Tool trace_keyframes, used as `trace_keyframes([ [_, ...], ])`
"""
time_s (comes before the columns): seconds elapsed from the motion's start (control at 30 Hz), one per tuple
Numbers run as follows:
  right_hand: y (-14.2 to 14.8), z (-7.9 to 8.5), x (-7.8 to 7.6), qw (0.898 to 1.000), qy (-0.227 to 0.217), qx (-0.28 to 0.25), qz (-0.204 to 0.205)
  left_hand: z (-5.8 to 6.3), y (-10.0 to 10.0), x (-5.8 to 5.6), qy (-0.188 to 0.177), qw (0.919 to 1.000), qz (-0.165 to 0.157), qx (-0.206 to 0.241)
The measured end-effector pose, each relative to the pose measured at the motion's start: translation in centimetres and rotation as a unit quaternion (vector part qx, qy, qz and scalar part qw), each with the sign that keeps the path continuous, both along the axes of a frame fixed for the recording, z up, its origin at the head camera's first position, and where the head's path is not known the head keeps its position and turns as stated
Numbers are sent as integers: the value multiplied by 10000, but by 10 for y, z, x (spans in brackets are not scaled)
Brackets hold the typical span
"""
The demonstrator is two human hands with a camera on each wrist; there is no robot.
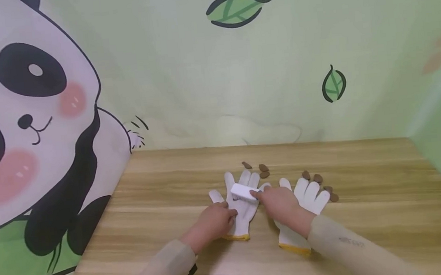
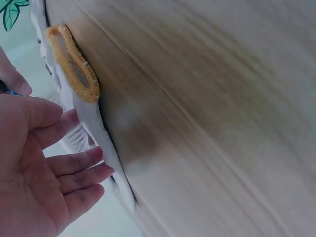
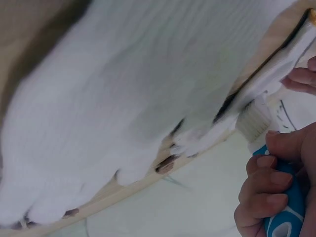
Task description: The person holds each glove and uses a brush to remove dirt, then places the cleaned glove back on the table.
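My right hand point(image 1: 283, 204) grips a scrub brush by its blue and white handle point(image 3: 286, 210), thumb on top and fingers curled round. In the head view the white brush head point(image 1: 243, 191) lies over the palm of a white knitted glove point(image 1: 244, 223) with a yellow cuff. Its pale bristles point(image 3: 255, 122) point down at that glove in the right wrist view. With loosely bent fingers, my left hand point(image 1: 214, 220) touches the same glove near its thumb side and cuff. A second white glove point(image 1: 291, 237) lies to the right, partly hidden under my right hand and forearm.
Several small brown flat pieces point(image 1: 263, 168) lie past the fingertips of the left glove, and more brown pieces point(image 1: 318, 178) by those of the right glove. The wooden table point(image 1: 161, 183) meets a green wall point(image 1: 184, 92) painted with a panda and leaves.
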State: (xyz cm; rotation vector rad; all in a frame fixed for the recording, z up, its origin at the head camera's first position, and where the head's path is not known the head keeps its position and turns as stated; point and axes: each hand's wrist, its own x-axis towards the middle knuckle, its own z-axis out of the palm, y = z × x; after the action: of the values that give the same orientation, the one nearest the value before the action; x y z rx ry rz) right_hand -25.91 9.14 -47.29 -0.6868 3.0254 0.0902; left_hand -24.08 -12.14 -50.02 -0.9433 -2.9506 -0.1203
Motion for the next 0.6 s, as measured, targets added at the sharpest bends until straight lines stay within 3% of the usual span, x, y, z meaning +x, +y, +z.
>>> trace_keyframes([
  [0.2,2,7,-17,9998,10,-17,-221,7,2,-3,90,9999,12,-99],
  [0.43,19,20,-25,9955,-18,-546,-771,4,2,7,-96,9999,-75,-63],
  [0.6,23,23,-15,9933,5,-1104,-346,7,-2,9,63,10000,-74,19],
])
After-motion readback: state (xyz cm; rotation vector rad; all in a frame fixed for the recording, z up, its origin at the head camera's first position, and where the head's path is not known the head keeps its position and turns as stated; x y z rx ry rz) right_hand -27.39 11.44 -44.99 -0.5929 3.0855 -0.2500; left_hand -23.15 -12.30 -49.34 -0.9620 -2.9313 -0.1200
